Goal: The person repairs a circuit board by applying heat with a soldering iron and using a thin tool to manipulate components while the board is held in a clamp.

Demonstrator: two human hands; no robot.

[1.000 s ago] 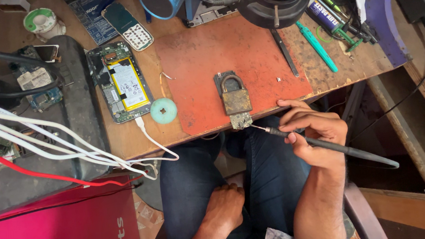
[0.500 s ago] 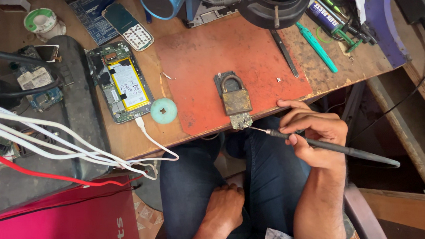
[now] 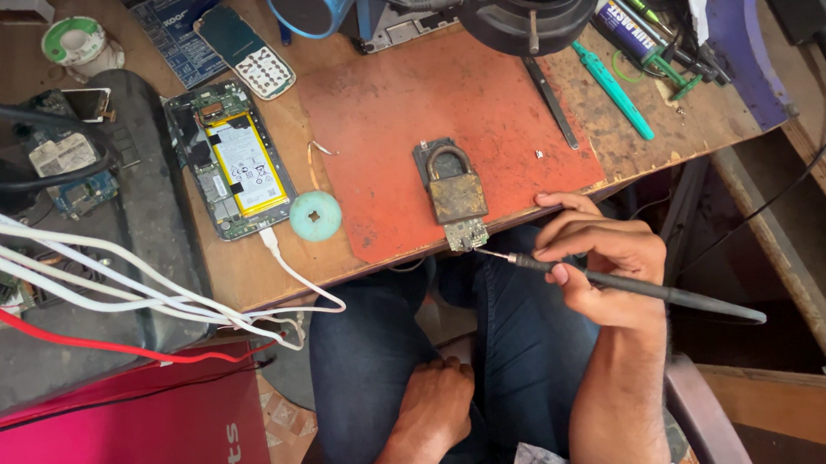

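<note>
Wooden workbench [image 3: 696, 125]: cluttered top, near edge running just above the person's lap. Red work mat [image 3: 405, 116]: lies on the bench centre, its lower edge reaching the bench's near edge; the mat surface around the padlock is bare. Opened phone [image 3: 234, 162]: left of the mat, battery showing, a white cable plugged in at its lower end. Right hand [image 3: 599, 263]: off the bench's near edge, fingers closed in a pen grip around the soldering iron. Left hand [image 3: 435, 405]: resting on the thigh below the bench, holding nothing, fingers loosely curled. Soldering iron [image 3: 650, 288]: long dark shaft, long axis slanting from lower right to upper left, tip pointing left at the small circuit board; handle end trails free over open space to the right. Padlock [image 3: 453, 186]: rusty, flat on the mat, shackle pointing away. Small circuit board [image 3: 466, 233]: at the mat's near edge, just below the padlock, left of the gripping fingers, at the iron's tip.
</note>
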